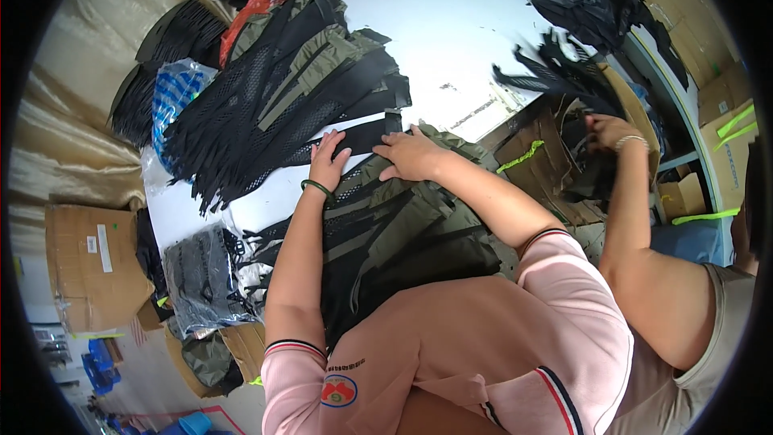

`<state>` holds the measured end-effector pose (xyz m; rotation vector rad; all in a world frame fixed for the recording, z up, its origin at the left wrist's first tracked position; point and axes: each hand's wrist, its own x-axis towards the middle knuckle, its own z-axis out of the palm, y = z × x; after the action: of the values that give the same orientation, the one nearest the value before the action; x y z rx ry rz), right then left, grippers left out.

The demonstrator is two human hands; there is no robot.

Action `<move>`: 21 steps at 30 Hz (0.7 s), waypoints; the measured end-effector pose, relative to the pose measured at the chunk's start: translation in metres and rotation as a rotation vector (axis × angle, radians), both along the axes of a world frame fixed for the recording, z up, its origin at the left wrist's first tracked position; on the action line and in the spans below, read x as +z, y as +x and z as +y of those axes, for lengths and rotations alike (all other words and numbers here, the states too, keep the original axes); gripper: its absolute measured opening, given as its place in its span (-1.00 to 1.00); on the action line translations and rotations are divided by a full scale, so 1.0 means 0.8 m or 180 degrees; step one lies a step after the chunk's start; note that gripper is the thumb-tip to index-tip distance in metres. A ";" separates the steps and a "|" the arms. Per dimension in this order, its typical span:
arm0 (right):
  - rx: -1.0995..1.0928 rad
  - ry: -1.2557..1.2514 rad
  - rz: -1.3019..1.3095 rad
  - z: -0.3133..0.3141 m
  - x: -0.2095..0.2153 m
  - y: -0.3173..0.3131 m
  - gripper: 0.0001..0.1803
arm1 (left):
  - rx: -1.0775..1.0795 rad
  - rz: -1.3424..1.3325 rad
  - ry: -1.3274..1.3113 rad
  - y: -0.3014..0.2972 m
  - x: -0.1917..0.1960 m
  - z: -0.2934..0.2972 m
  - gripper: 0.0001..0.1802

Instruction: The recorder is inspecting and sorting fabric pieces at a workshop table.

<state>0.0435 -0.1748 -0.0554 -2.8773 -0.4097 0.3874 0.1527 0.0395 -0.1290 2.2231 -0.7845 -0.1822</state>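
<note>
My left hand (328, 157), with a green band on the wrist, lies flat with fingers spread on a black mesh piece at the top edge of a stack of olive and black fabric pieces (386, 225). My right hand (411, 153) rests palm down beside it on the olive top piece, fingertips touching a black strip (366, 135). Neither hand lifts anything. The stack lies on a white table (451, 24), close to my body.
A fanned pile of black mesh and olive pieces (282, 89) lies beyond my hands, with a blue striped bag (173, 93) at its left. A bagged grey bundle (197, 274) and a cardboard box (88, 262) sit lower left. At right, a co-worker's hand (608, 130) reaches among cartons (531, 161).
</note>
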 end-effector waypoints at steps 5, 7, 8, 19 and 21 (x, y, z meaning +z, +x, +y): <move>-0.0363 0.0721 0.0008 -0.005 0.034 0.009 -0.48 | -0.0068 -0.0860 0.0967 -0.014 0.035 0.000 -0.43; -0.0760 0.0764 -0.0231 -0.016 0.031 0.021 -0.51 | -0.0016 -0.0996 0.1068 -0.014 0.047 -0.003 -0.48; -0.1188 0.0816 -0.0444 -0.021 0.028 0.030 -0.54 | 0.0004 -0.1106 0.1174 -0.014 0.051 -0.005 -0.52; -0.0674 0.1627 -0.1287 -0.023 0.002 0.039 -0.36 | 0.0226 -0.0352 0.0154 0.006 0.111 -0.004 -0.67; -0.0741 0.1946 -0.1648 -0.017 0.005 0.045 -0.47 | -0.0182 -0.0089 -0.0063 0.008 0.135 0.001 -0.76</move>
<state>0.0794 -0.1886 -0.0515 -2.3399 -0.2108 -0.4588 0.1591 0.0402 -0.0209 2.1903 -0.8620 -0.1706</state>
